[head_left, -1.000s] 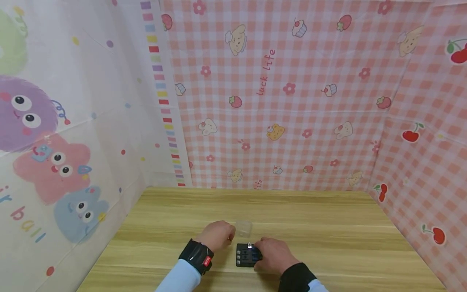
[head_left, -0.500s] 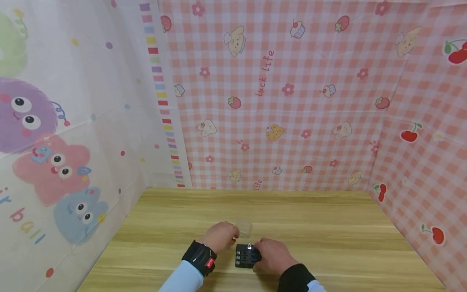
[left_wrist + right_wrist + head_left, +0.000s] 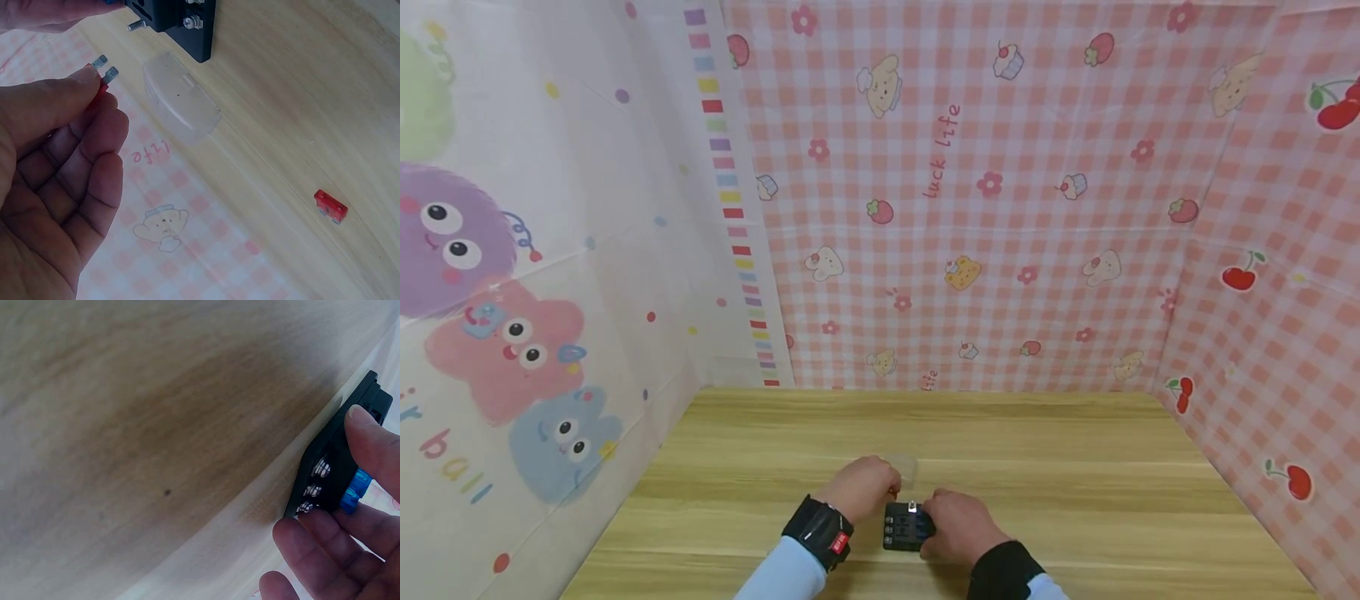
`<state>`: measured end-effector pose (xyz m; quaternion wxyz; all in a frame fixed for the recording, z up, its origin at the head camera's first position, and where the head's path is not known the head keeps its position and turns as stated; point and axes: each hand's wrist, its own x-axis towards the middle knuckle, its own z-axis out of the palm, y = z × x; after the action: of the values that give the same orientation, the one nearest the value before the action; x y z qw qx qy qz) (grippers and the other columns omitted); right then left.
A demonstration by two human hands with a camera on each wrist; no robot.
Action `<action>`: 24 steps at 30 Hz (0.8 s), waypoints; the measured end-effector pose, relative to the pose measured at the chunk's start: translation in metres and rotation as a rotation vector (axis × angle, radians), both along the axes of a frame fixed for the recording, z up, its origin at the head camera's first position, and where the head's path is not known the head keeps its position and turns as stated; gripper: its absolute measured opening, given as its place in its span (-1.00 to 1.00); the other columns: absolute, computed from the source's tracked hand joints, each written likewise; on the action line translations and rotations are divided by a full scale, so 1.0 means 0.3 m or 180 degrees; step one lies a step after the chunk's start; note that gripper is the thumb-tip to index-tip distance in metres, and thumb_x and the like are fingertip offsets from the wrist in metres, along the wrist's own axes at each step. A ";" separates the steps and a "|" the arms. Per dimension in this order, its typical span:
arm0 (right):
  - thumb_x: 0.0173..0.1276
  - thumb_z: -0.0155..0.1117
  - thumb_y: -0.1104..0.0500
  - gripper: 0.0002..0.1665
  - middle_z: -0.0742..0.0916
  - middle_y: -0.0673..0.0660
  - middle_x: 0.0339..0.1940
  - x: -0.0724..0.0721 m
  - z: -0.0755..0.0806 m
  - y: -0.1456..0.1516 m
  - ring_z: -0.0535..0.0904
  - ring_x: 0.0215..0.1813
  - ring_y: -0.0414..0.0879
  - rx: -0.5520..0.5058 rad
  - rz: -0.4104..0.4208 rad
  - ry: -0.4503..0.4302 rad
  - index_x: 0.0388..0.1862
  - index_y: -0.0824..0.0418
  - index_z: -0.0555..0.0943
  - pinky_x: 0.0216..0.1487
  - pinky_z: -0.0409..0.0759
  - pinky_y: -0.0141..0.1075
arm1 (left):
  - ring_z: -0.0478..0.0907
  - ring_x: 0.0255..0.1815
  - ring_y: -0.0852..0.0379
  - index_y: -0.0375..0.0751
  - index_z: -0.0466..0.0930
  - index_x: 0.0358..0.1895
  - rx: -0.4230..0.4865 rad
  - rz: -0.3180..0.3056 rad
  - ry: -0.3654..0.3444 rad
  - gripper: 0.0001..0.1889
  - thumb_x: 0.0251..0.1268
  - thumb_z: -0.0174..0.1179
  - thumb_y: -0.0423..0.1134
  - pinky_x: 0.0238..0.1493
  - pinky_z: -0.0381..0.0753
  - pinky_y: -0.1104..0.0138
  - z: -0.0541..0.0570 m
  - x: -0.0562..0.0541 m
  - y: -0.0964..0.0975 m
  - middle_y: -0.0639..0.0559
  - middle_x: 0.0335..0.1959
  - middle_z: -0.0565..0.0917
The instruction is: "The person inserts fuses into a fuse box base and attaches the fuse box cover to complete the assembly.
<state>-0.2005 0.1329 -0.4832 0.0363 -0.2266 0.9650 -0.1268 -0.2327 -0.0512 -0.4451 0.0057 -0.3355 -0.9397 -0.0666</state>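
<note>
My left hand [image 3: 859,490] pinches a red blade fuse [image 3: 110,75] between thumb and index finger, its two metal prongs pointing out. It is close to the upper left corner of a black fuse block [image 3: 898,535], apart from it in the left wrist view. On the block's right side, my right hand [image 3: 962,527] grips it with thumb and fingers. Screw terminals line the block's edge, and blue fuses [image 3: 355,489] sit in it beside my right fingers. A bolt sticks up at its far end. The slots under my right hand are partly hidden.
A clear plastic cover [image 3: 181,100] lies on the wooden table [image 3: 1060,467] just beyond the block. Another red blade fuse [image 3: 330,207] lies loose on the wood. Patterned cloth walls [image 3: 985,225] stand behind and at both sides.
My left hand has moved steadily to the right, closer to the fuse block, with the red blade fuse still pinched. The right hand keeps its grip on the block, nearly still.
</note>
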 end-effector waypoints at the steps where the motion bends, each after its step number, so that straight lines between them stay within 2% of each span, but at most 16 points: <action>1: -0.06 0.64 0.04 -0.56 0.52 -0.06 -0.46 0.000 -0.001 0.000 0.40 -0.45 -0.19 -0.0003 0.0000 0.0005 -0.25 0.22 0.70 -0.30 0.45 -0.27 | 0.43 -0.51 0.31 -0.07 0.77 -0.39 0.0001 0.0000 0.0002 -0.92 0.17 0.40 -0.36 -0.33 0.51 0.41 0.000 0.001 0.003 0.25 -0.56 0.61; 7: -0.09 0.66 0.05 -0.56 0.52 -0.05 -0.47 0.002 0.006 -0.001 0.39 -0.45 -0.18 -0.0019 0.0011 0.0032 -0.27 0.22 0.70 -0.31 0.44 -0.26 | 0.43 -0.50 0.30 -0.06 0.79 -0.35 0.0008 0.0000 -0.0057 -0.93 0.19 0.39 -0.34 -0.29 0.52 0.41 -0.002 0.003 0.017 0.25 -0.54 0.61; 15: -0.13 0.67 0.08 -0.59 0.51 -0.07 -0.50 0.009 0.011 -0.002 0.38 -0.47 -0.20 -0.0087 0.0024 0.0091 -0.34 0.21 0.69 -0.36 0.41 -0.27 | 0.42 -0.51 0.32 -0.06 0.76 -0.42 0.0006 -0.0148 -0.0018 -0.90 0.16 0.40 -0.36 -0.34 0.48 0.43 -0.011 -0.003 0.030 0.27 -0.58 0.59; 24: -0.08 0.66 0.09 -0.62 0.50 -0.06 -0.49 0.001 0.013 -0.004 0.38 -0.46 -0.18 -0.0116 -0.0050 -0.0069 -0.33 0.20 0.68 -0.33 0.41 -0.27 | 0.42 -0.52 0.34 -0.10 0.77 -0.40 -0.0026 -0.0204 -0.0174 -0.93 0.16 0.39 -0.36 -0.38 0.45 0.47 -0.014 -0.007 0.044 0.27 -0.55 0.61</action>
<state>-0.2003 0.1317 -0.4792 0.0416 -0.2182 0.9639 -0.1470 -0.2348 -0.0381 -0.4494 -0.0235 -0.3635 -0.9285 -0.0720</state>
